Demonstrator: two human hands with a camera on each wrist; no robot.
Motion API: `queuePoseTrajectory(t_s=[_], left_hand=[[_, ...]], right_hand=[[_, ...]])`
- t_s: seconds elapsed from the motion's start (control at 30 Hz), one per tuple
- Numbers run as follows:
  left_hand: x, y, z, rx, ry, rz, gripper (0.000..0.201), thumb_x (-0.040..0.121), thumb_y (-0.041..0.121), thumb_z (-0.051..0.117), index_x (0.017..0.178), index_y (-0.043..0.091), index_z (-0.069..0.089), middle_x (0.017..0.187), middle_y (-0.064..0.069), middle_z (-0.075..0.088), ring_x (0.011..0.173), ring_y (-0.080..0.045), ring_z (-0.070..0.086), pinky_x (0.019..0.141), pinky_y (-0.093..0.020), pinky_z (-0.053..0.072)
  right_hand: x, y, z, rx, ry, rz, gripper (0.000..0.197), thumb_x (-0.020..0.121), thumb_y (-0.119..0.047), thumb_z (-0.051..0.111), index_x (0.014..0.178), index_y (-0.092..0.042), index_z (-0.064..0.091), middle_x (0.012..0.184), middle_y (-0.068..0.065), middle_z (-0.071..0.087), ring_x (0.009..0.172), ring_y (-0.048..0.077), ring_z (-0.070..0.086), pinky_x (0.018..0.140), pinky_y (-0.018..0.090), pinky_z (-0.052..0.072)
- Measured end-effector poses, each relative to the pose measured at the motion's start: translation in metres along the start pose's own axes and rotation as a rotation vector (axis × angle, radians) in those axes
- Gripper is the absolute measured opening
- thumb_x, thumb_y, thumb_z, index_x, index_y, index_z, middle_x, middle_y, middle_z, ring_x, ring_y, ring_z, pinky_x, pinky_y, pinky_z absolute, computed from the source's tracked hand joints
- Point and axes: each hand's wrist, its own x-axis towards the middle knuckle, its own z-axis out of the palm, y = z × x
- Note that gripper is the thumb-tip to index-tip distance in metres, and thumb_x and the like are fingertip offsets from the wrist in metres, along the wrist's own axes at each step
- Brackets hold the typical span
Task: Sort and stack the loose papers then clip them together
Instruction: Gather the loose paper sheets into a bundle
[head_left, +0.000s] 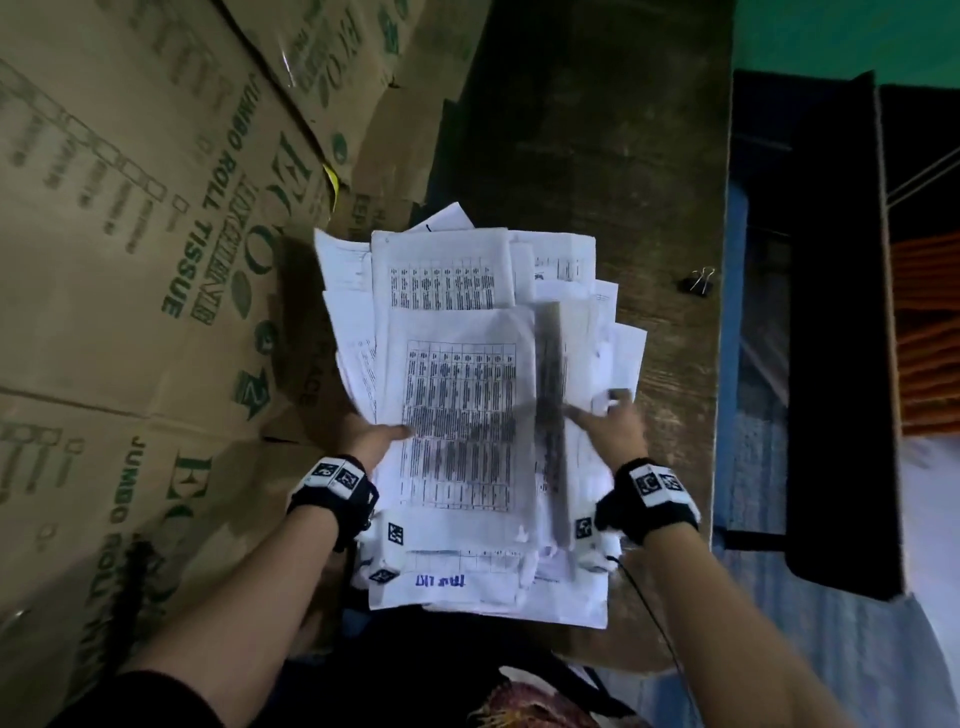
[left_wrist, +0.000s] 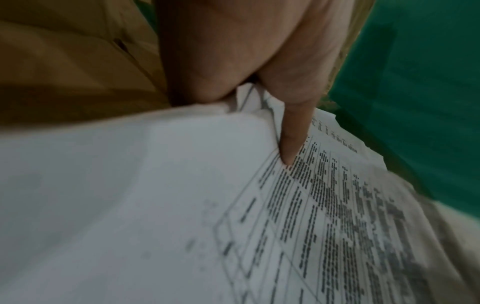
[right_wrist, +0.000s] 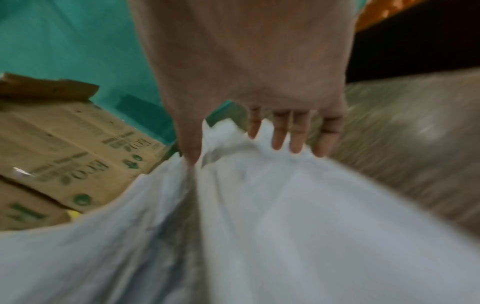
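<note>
The loose papers (head_left: 467, 395) lie in a messy pile on the wooden bench (head_left: 597, 130), right in front of the person; many sheets stick out at the top and the sides, so I think the sorting is only at its start. The left hand (head_left: 375, 439) holds the left side of the pile, with the thumb on top of a printed sheet and the other fingers tucked under, likely to keep the sheets from sliding. The right hand (head_left: 615, 428) is at the right side of the pile; its fingers (right_wrist: 279, 131) are spread and fairly straight and press down on the papers, and one sheet stands on its edge by the thumb, maybe being turned over. The binder clip (head_left: 698, 281) waits on the bench to the right, well apart from the pile, so it is ready for later. Cardboard boxes (head_left: 130, 260) stand just beside the bench on the left.

The standing sheet is a blur; the words on the papers are too fuzzy to read; the left fingers under the pile are hidden; the near edge of the pile covers the bench edge.
</note>
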Motion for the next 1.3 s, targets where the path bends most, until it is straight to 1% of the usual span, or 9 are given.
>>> queuePoseTrajectory(t_s=[0.13,0.3,0.47,0.63,0.93,1.0,1.07,1.2,1.3], left_hand=[[0.001,-0.002,0.003,-0.13,-0.137,-0.025,0.057,0.074,0.027,0.078,0.122,0.003,0.057,0.138,-0.011,0.049,0.131,-0.026,0.042,0.109,-0.04,0.029],[-0.006,0.002,0.006,-0.283,-0.296,-0.009,0.034,0.056,0.016,0.087,0.084,0.005,0.071,0.108,-0.017,0.068,0.109,-0.033,0.061,0.106,-0.054,0.04],[-0.023,0.015,0.001,-0.288,-0.452,-0.05,0.021,0.068,0.005,0.076,0.088,0.001,0.071,0.11,-0.021,0.066,0.102,-0.035,0.063,0.104,-0.052,0.043],[-0.032,0.019,0.03,-0.161,-0.462,0.017,0.062,0.042,0.023,0.083,0.098,0.001,0.068,0.12,-0.017,0.065,0.115,-0.031,0.057,0.111,-0.046,0.036],[-0.023,0.007,0.039,-0.143,-0.508,-0.017,0.068,0.023,0.024,0.083,0.088,0.006,0.069,0.098,-0.01,0.064,0.094,-0.026,0.057,0.097,-0.038,0.042],[-0.037,0.011,0.041,-0.122,-0.533,-0.041,0.066,0.031,0.023,0.077,0.094,0.005,0.068,0.109,-0.011,0.066,0.105,-0.03,0.059,0.105,-0.04,0.038],[-0.046,0.01,0.043,-0.115,-0.541,-0.033,0.063,0.029,0.025,0.073,0.089,0.007,0.071,0.109,-0.012,0.066,0.111,-0.034,0.058,0.109,-0.048,0.037],[-0.06,0.004,0.045,-0.143,-0.554,0.01,0.042,0.036,0.018,0.068,0.077,0.008,0.072,0.087,-0.011,0.07,0.093,-0.032,0.061,0.105,-0.047,0.041],[-0.064,-0.002,0.04,-0.155,-0.539,0.024,0.043,0.037,0.021,0.071,0.078,0.008,0.071,0.09,-0.013,0.068,0.091,-0.031,0.06,0.102,-0.046,0.042]], right_hand=[[-0.004,0.017,-0.01,-0.115,0.054,0.176,0.11,0.078,-0.063,0.063,0.149,0.0,0.008,0.158,0.02,0.007,0.146,0.036,0.006,0.116,0.05,0.011],[-0.002,0.016,-0.001,0.228,0.082,0.154,0.1,0.071,-0.044,0.08,0.141,0.002,0.026,0.141,0.017,0.043,0.127,0.034,0.046,0.101,0.038,0.04],[0.004,0.041,-0.015,0.155,-0.08,0.187,0.131,0.028,-0.072,0.085,0.134,-0.005,0.047,0.13,0.013,0.059,0.118,0.028,0.056,0.099,0.044,0.047],[-0.016,0.021,-0.014,0.113,-0.062,0.153,0.104,0.068,-0.028,0.086,0.145,0.003,0.023,0.149,0.021,0.034,0.135,0.033,0.038,0.107,0.041,0.036],[-0.02,0.032,-0.039,0.23,-0.158,0.219,0.054,0.073,-0.018,0.082,0.109,-0.003,0.045,0.1,0.006,0.055,0.097,0.027,0.055,0.091,0.036,0.041],[-0.021,0.032,-0.035,0.238,-0.113,0.161,0.073,0.054,-0.028,0.093,0.103,0.006,0.05,0.097,0.015,0.065,0.083,0.024,0.059,0.083,0.035,0.047],[-0.023,0.031,-0.034,0.242,-0.102,0.147,0.099,0.042,-0.035,0.096,0.117,0.009,0.049,0.105,0.017,0.065,0.093,0.025,0.06,0.084,0.036,0.048],[-0.025,0.033,-0.032,0.211,0.009,0.132,0.078,0.067,-0.007,0.086,0.126,0.015,0.039,0.116,0.021,0.055,0.114,0.031,0.051,0.09,0.033,0.038],[-0.032,0.031,-0.035,0.297,-0.041,0.03,0.051,0.064,-0.001,0.085,0.102,0.008,0.053,0.092,0.009,0.063,0.094,0.023,0.058,0.093,0.032,0.038]])
